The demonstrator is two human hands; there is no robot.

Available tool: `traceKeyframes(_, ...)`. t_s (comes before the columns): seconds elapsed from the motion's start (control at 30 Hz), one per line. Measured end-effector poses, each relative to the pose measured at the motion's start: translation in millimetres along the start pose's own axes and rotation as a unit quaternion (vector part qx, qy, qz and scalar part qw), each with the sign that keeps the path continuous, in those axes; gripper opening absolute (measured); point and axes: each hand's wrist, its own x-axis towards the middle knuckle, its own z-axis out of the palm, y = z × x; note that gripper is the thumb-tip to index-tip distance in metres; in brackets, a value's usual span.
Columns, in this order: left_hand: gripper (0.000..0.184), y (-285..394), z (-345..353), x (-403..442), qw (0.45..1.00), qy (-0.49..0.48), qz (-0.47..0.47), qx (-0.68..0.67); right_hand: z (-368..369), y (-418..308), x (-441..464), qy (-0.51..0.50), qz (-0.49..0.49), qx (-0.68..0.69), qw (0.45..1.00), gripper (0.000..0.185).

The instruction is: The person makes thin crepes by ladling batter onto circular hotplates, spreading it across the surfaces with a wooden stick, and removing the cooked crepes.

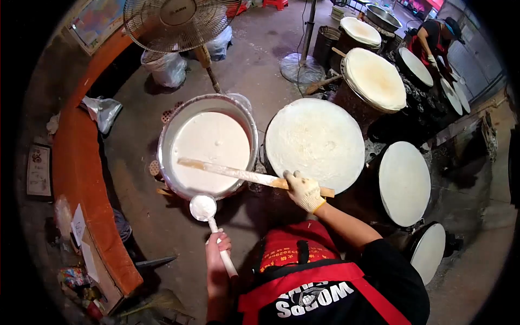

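Observation:
My bare left hand (218, 244) is wrapped round the white handle of a ladle (203, 207), whose bowl looks full of white batter beside the pot's near rim. A white cotton glove covers my right hand (304, 190), closed on a long flat wooden stick (254, 176) smeared with white. That stick reaches left across the big metal pot (162, 143), its far end above the white batter (214, 138) inside. Right of the pot, a round griddle (314, 138) is coated with a white layer; my right hand is at its near edge.
More round white-topped griddles (405, 184) curve along the right, another (374, 78) beyond. A person (433, 43) in a red apron bends over some at the far right. A standing fan (179, 16) rises behind the pot. An orange-brown counter (81, 179) runs along the left.

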Motion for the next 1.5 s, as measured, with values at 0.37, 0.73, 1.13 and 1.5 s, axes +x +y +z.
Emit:
traceKeyframes(0.37,0.018,-3.4,70.7,32.7,0.993,-0.051,-0.097,-0.052,-249.3,68.1,97.1,0.109,0.132,0.005,0.985,0.019)
traceKeyframes(0.73,0.007,-61.3,143.6,30.2,0.989,-0.053,-0.065,-0.119,-417.5,464.8,156.6,0.413,0.333,0.207,0.822,0.029)
traceKeyframes(1.13,0.027,-102.9,198.0,-31.8,0.98,-0.011,0.003,-0.201,-203.6,531.6,131.9,0.435,0.521,0.3,0.671,0.034)
traceKeyframes(1.5,0.029,-40.2,134.4,-16.0,0.993,0.009,0.102,-0.05,-138.2,517.6,43.8,0.404,0.335,0.544,0.654,0.025)
